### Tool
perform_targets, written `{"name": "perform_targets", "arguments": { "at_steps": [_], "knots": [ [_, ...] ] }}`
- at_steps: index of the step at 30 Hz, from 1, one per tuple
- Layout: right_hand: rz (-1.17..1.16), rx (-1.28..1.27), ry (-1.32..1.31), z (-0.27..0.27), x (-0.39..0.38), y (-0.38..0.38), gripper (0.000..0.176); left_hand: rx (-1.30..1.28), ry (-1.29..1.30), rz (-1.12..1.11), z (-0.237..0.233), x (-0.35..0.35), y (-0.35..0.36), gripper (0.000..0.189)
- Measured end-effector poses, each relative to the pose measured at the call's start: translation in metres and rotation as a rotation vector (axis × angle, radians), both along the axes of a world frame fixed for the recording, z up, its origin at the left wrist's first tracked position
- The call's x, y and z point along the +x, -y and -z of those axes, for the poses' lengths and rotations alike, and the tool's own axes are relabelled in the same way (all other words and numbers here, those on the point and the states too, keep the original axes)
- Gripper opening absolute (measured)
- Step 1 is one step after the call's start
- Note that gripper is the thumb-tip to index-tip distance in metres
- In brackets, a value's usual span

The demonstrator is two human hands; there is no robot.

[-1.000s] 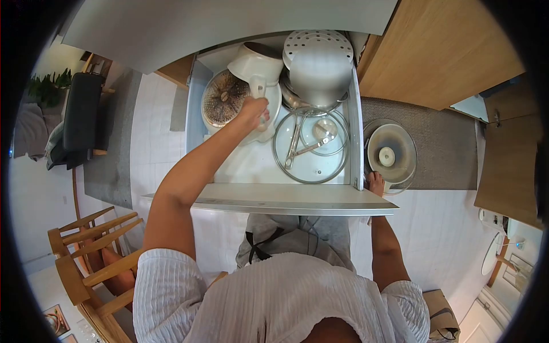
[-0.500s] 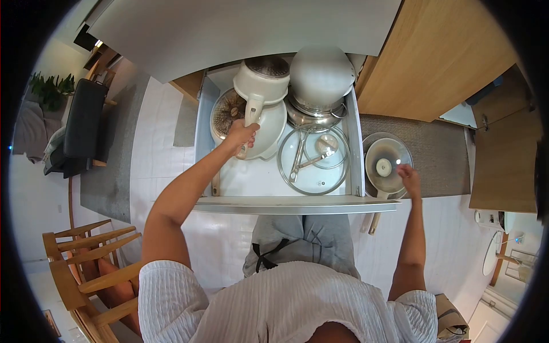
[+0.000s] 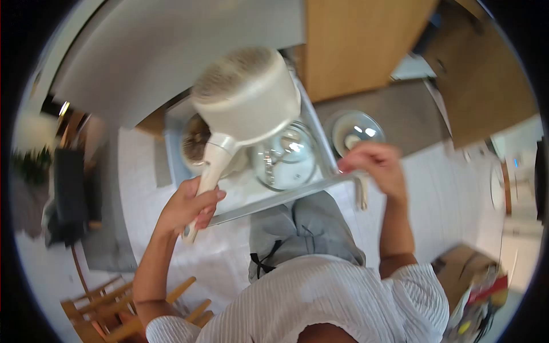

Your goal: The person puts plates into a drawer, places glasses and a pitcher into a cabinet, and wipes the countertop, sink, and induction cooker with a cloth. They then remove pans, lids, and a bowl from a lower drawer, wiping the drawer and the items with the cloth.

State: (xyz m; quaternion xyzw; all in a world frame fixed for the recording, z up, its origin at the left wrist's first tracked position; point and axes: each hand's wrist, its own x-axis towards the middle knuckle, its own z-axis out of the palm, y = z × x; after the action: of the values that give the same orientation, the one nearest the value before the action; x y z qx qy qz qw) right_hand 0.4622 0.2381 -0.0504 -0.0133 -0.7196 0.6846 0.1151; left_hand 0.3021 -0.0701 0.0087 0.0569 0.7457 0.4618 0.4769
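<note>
A cream saucepan (image 3: 257,108) hangs upside down over the open drawer (image 3: 280,198), its blurred base turned up. My left hand (image 3: 194,207) is wrapped round its long handle. Near the drawer's right front corner is my right hand (image 3: 377,166), blurred and with its fingers bent together; whether it holds anything is hidden. Beneath the saucepan, glass lids (image 3: 291,166) and a dark-based pan (image 3: 195,140) lie in the drawer. On the floor right of the drawer sits a pan with a glass lid over it (image 3: 357,128).
A wooden cabinet panel (image 3: 366,46) stands behind on the right. A wooden chair (image 3: 108,303) is at the lower left. On the lower right is a cardboard box (image 3: 463,268) with items beside it. A mat (image 3: 406,114) covers part of the floor.
My left hand has raised the saucepan out of the drawer and towards me. My right hand has moved left, closer to the drawer's corner. The view has turned.
</note>
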Motion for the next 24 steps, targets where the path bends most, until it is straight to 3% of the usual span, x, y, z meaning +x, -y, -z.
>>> {"name": "perform_targets", "arguments": {
  "at_steps": [1,2,5,6,10,13,15,18,20,22,24],
  "knots": [
    [-0.167,-0.167,-0.005,0.003,0.003,0.019,0.018,0.113,0.046,0.0,-0.002,0.014,-0.011,0.014],
    [-0.185,-0.304,0.107,-0.007,0.007,0.043,0.025,0.224,0.1,-0.006,-0.002,0.026,-0.025,0.013],
    [-0.114,-0.563,-0.332,0.005,0.007,0.094,0.041,0.387,0.149,0.163,-0.003,0.073,-0.08,0.015],
    [-0.079,-0.561,-0.332,0.002,0.018,0.09,0.041,0.43,0.12,0.245,0.01,0.087,-0.094,0.018],
    [0.18,-0.733,-0.052,0.002,0.071,0.056,0.032,0.62,0.168,0.523,0.07,0.127,-0.154,0.023],
    [0.659,-0.579,0.0,0.061,0.1,0.035,0.023,0.538,-0.014,0.732,0.112,0.143,-0.174,0.03],
    [0.971,-0.371,0.085,0.104,0.125,0.012,0.025,0.568,-1.085,0.864,0.123,0.147,-0.161,0.035],
    [1.268,0.025,0.471,0.17,0.164,-0.024,0.034,0.399,-0.655,0.73,0.088,0.129,-0.145,0.031],
    [1.301,0.132,0.621,0.254,0.184,-0.046,0.034,0.404,-0.592,0.575,0.076,0.108,-0.134,0.025],
    [1.278,0.25,0.752,0.309,0.193,-0.059,0.035,0.271,-0.769,0.48,0.067,0.075,-0.119,0.022],
    [1.281,0.029,0.835,0.34,0.186,-0.064,0.031,0.177,-0.862,0.331,0.066,0.035,-0.104,0.019]
  ]
}}
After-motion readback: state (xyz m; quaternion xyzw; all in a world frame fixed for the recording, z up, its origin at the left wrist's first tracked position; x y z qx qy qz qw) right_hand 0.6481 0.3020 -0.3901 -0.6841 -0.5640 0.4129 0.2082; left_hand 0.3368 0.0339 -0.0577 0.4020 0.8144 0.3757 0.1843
